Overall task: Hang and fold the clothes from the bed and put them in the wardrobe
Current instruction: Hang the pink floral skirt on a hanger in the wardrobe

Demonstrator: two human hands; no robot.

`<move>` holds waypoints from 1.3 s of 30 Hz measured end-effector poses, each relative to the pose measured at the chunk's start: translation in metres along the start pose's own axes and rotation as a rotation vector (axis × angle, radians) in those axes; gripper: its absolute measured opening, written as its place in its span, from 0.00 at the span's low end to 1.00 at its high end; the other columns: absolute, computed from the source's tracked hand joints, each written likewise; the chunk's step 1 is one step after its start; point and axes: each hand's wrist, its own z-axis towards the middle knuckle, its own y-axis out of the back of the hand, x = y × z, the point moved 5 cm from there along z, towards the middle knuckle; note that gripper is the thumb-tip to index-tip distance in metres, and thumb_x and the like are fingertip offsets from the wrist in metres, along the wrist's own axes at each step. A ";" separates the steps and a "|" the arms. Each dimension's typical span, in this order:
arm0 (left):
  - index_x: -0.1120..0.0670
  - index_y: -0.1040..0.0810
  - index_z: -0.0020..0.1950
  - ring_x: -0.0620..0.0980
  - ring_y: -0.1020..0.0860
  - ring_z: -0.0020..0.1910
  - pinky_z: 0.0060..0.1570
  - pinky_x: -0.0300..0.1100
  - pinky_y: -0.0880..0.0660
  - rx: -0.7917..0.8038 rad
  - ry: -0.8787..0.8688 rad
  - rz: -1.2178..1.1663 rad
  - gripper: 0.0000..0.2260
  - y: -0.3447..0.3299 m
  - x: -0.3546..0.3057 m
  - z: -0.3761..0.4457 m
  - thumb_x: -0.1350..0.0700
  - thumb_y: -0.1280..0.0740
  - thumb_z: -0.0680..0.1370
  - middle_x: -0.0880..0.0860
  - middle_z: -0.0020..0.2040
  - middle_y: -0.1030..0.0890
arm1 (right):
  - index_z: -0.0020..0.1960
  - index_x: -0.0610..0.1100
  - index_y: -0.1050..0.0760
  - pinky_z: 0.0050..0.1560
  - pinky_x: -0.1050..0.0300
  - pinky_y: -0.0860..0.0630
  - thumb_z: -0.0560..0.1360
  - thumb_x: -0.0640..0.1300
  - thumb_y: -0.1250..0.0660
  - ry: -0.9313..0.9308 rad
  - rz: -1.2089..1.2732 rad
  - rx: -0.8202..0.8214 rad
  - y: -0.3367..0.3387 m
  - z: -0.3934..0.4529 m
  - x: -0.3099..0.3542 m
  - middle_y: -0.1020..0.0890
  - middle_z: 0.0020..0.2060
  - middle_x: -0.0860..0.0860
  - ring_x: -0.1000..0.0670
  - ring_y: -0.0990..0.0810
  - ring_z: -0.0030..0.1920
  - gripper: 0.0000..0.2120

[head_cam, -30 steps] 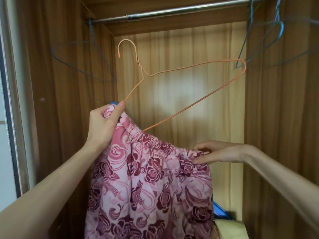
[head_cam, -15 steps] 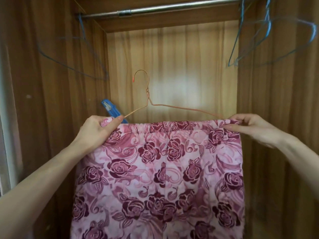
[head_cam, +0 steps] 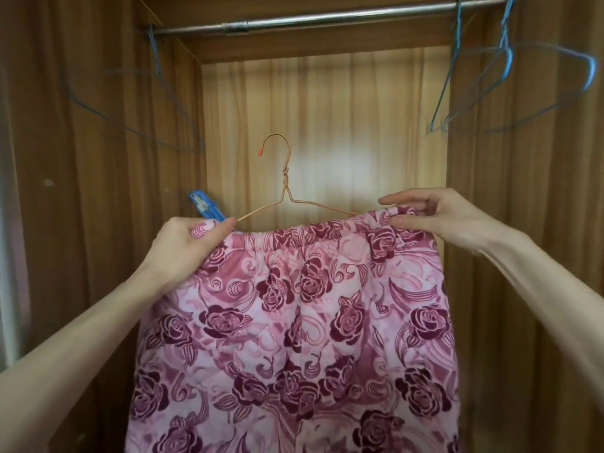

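Observation:
Pink trousers with a dark rose print point(head_cam: 294, 338) hang spread out in front of the open wardrobe. Their elastic waistband lies along an orange wire hanger point(head_cam: 285, 178), whose hook stands free below the rail. My left hand point(head_cam: 186, 246) grips the waistband's left corner together with the hanger's left end. A blue clothes peg point(head_cam: 206, 206) sticks up behind that hand. My right hand point(head_cam: 438, 217) pinches the waistband's right corner between thumb and fingers. The hanger's right end is hidden by cloth.
A metal rail point(head_cam: 327, 19) runs across the top of the wooden wardrobe. Blue wire hangers hang from it at the left point(head_cam: 153, 53) and at the right point(head_cam: 503, 70). Wooden side walls close in on both sides.
The tilted hanger came level and the waistband was stretched flat along it. My right hand moved up and right to the waistband's right corner. The view tipped slightly.

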 end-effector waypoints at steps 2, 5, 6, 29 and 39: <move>0.63 0.31 0.36 0.66 0.21 0.33 0.38 0.55 0.25 -0.009 -0.020 0.006 0.38 0.005 -0.002 0.000 0.26 0.33 0.74 0.66 0.35 0.21 | 0.64 0.46 0.18 0.43 0.64 0.17 0.74 0.40 0.25 0.019 -0.015 0.003 -0.006 0.004 0.013 0.11 0.51 0.47 0.50 0.12 0.47 0.19; 0.61 0.29 0.35 0.60 0.20 0.32 0.38 0.53 0.24 -0.021 -0.030 0.012 0.36 0.008 -0.001 -0.001 0.26 0.32 0.73 0.62 0.33 0.20 | 0.61 0.47 0.16 0.39 0.68 0.20 0.77 0.38 0.26 0.060 -0.049 0.004 -0.014 0.011 0.037 0.11 0.45 0.49 0.54 0.12 0.43 0.14; 0.62 0.26 0.37 0.62 0.17 0.35 0.39 0.57 0.22 -0.021 -0.023 0.002 0.37 0.009 0.000 -0.001 0.25 0.31 0.72 0.62 0.34 0.18 | 0.60 0.47 0.16 0.39 0.69 0.20 0.77 0.38 0.26 0.080 -0.052 0.004 -0.016 0.013 0.045 0.11 0.44 0.51 0.54 0.12 0.43 0.13; 0.59 0.21 0.35 0.54 0.19 0.32 0.38 0.56 0.20 -0.188 -0.254 0.280 0.37 0.031 -0.058 0.059 0.24 0.40 0.74 0.53 0.30 0.18 | 0.44 0.47 0.21 0.40 0.59 0.23 0.72 0.62 0.25 0.145 -0.697 -0.158 -0.023 0.036 0.094 0.15 0.36 0.52 0.56 0.18 0.38 0.18; 0.52 0.27 0.55 0.57 0.20 0.52 0.58 0.57 0.22 -0.175 -0.181 0.305 0.30 0.037 -0.100 0.139 0.26 0.47 0.79 0.55 0.54 0.18 | 0.35 0.42 0.24 0.45 0.51 0.28 0.67 0.59 0.18 -0.055 -0.697 -0.540 0.022 0.065 0.168 0.20 0.36 0.44 0.43 0.22 0.40 0.23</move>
